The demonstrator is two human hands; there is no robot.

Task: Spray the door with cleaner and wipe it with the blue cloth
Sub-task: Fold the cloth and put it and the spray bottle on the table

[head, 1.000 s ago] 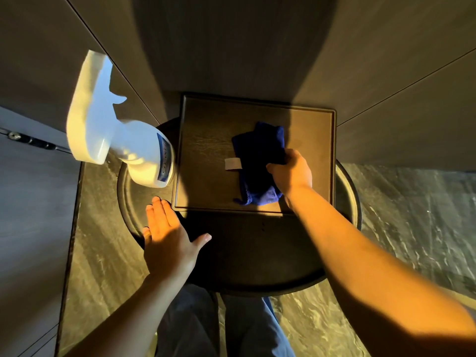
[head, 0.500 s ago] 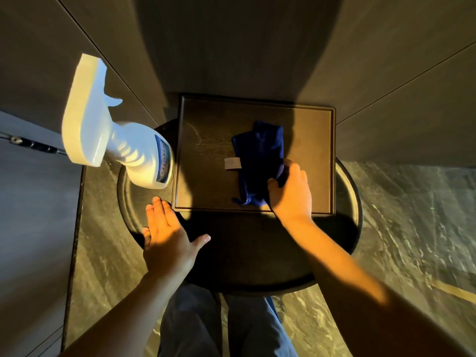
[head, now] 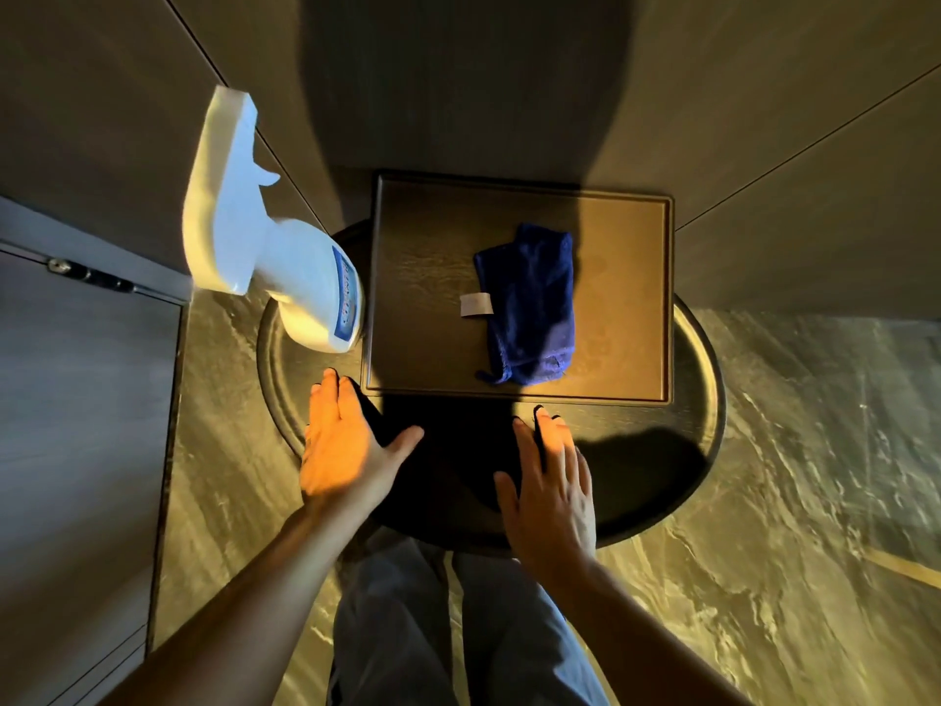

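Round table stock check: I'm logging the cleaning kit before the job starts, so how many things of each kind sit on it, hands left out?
Spray bottle: 1
Blue cloth: 1
Rectangular tray: 1, under the cloth
Total: 3, all on the round table; the left hand and right hand hold none of them.

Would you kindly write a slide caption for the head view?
Both hands, left and right, rest open on the round table; blue cloth on tray, spray bottle standing alongside.
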